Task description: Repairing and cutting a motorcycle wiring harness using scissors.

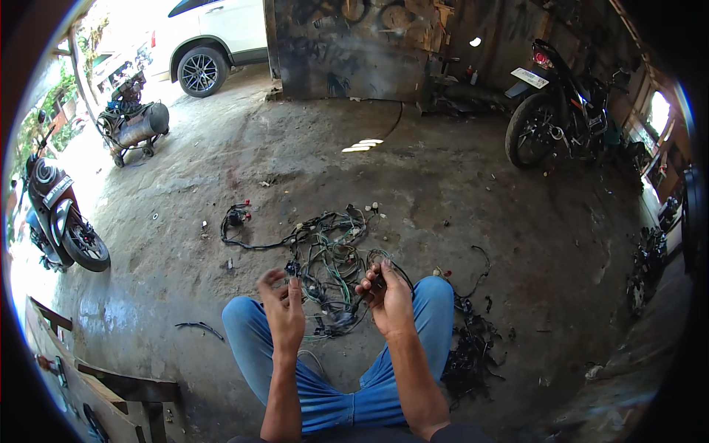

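Observation:
I sit on a concrete floor with my knees in blue jeans (325,384) spread apart. A tangled wiring harness (329,247) of black and green wires with small connectors lies on the floor in front of me. My left hand (284,306) pinches a small black connector of the harness at its fingertips. My right hand (388,295) grips a black wire loop of the same harness, which arcs up over the hand. Both hands hover above the tangle between my knees.
A second pile of black wires (469,347) lies by my right knee. A black motorcycle (557,111) stands at the back right, a scooter (59,221) at the left, a compressor tank (136,125) and a white car (210,44) beyond. Wooden boards (96,391) sit at lower left.

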Demonstrator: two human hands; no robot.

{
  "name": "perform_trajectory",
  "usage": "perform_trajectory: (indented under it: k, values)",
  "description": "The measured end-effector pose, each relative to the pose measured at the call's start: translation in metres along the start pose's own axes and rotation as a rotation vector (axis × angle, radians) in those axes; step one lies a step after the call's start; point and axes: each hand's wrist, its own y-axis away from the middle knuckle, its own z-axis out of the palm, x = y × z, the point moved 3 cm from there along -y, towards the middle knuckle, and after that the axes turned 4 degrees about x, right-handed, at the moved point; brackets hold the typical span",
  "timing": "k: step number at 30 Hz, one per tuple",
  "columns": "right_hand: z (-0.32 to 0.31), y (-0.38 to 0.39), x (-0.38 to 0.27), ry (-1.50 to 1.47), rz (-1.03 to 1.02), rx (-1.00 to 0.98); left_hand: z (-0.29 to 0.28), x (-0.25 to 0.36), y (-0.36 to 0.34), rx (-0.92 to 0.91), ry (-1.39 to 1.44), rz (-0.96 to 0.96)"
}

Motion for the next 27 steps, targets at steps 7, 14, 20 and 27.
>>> perform_trajectory:
  k: [7,14,20,27]
  values:
    - [0.011,-0.003,0.012,0.003,0.000,0.102,0.037,0.016,0.048,-0.571,-0.402,0.326]
    - [-0.022,-0.048,0.027,0.172,0.051,0.026,0.048,0.006,0.062,-0.727,-0.520,0.216]
    - [-0.032,-0.073,0.037,0.175,0.085,0.133,0.048,0.006,0.062,-0.702,-0.537,0.195]
    - [-0.031,-0.108,0.059,0.146,0.123,0.166,0.032,0.006,0.067,-0.538,-0.397,0.087]
